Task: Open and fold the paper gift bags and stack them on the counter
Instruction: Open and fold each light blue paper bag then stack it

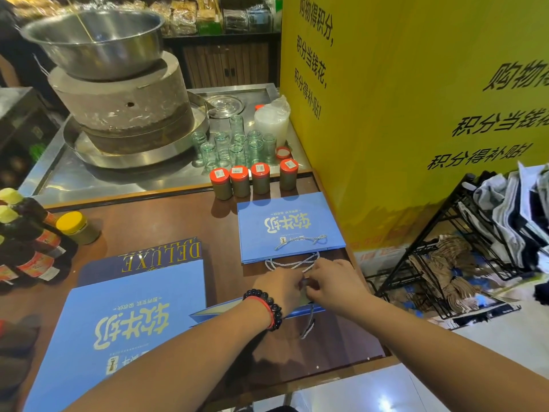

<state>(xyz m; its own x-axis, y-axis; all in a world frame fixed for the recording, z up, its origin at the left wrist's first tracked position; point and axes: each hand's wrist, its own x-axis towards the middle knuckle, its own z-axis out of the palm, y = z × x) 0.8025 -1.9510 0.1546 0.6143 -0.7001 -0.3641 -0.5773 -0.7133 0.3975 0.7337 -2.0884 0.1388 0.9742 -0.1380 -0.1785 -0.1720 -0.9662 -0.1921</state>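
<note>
- I am watching both hands meeting over the brown counter, close to its right edge, just in front of the small stack of blue gift bags.
- The left hand, wearing a beaded bracelet, and the right hand are pinching at the same spot, fingertips almost touching; I judge they are working the top edge of a flat blue bag, but the exact grip is too blurred to confirm.
- That bag is lying mostly under the left forearm, with a grey cord handle trailing below the hands.
- The small stack is sitting flat, handles toward me, just beside the yellow sign, so I judge some bags are finished already.
- A larger pile of blue bags is lying at near left over a dark "DELUXE" bag; whether these are done or waiting I cannot tell.
- I am reckoning the task is partway through: this bag is being handled now, and it is not yet on the stack.
</note>
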